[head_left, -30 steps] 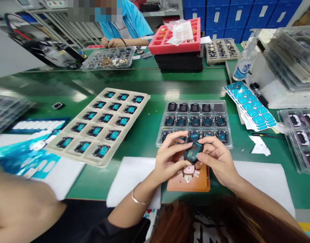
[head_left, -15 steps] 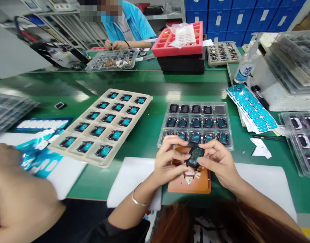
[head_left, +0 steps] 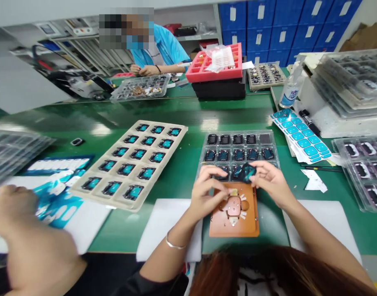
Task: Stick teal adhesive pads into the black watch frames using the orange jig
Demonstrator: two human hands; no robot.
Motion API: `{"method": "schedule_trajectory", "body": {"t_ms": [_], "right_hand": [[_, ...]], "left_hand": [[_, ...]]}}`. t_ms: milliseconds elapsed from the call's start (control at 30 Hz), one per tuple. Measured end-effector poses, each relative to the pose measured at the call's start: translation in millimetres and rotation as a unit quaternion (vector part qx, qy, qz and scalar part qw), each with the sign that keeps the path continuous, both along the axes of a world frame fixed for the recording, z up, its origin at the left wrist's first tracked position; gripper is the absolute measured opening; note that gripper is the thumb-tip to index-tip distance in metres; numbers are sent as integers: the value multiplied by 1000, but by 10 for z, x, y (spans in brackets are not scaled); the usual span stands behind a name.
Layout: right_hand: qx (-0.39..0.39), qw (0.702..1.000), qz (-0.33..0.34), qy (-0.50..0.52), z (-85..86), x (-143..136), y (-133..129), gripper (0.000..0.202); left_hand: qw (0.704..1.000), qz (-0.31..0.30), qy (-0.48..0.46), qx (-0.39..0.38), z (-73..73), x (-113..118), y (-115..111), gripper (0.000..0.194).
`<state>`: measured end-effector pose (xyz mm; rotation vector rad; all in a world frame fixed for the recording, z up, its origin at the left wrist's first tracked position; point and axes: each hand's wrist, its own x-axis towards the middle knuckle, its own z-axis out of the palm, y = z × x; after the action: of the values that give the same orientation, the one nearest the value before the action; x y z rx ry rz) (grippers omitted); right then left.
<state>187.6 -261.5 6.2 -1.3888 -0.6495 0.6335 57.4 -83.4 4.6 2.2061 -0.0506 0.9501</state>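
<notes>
My right hand pinches a dark watch case with teal showing on its face, holding it tilted above the front row of a clear tray. My left hand is open, its fingers apart and nothing seen in them. Its fingertips are over the upper left of an orange fixture plate. A copper-coloured square nest sits in the middle of that plate, with small white tabs around it. Similar dark cases lie in rows in the clear tray, partly hidden by my hands.
A cream tray of teal-faced cases stands left. Teal sticker sheets, a spray bottle and stacked trays are on the right. A co-worker's arm reaches in at left; another person sits opposite.
My left hand has let go of the watch case and sits apart from it. My right hand has carried the case up and right, uncovering the orange plate's nest. The view has tilted up slightly.
</notes>
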Motion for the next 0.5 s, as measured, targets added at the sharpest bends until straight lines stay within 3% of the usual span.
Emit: {"method": "schedule_trajectory", "body": {"t_ms": [100, 200, 333, 500], "right_hand": [[-48, 968, -143, -201, -127, 324, -54, 28], [-76, 927, -218, -295, -214, 633, -86, 23], [-143, 879, -252, -378, -316, 909, -26, 30], [-230, 829, -215, -463, -460, 1020, 60, 41]], "left_hand": [[994, 97, 47, -8, -82, 60, 183, 23], [983, 164, 78, -10, -149, 111, 389, 17], [968, 211, 133, 7, -210, 150, 587, 19], [947, 245, 205, 26, -282, 211, 618, 21]]}}
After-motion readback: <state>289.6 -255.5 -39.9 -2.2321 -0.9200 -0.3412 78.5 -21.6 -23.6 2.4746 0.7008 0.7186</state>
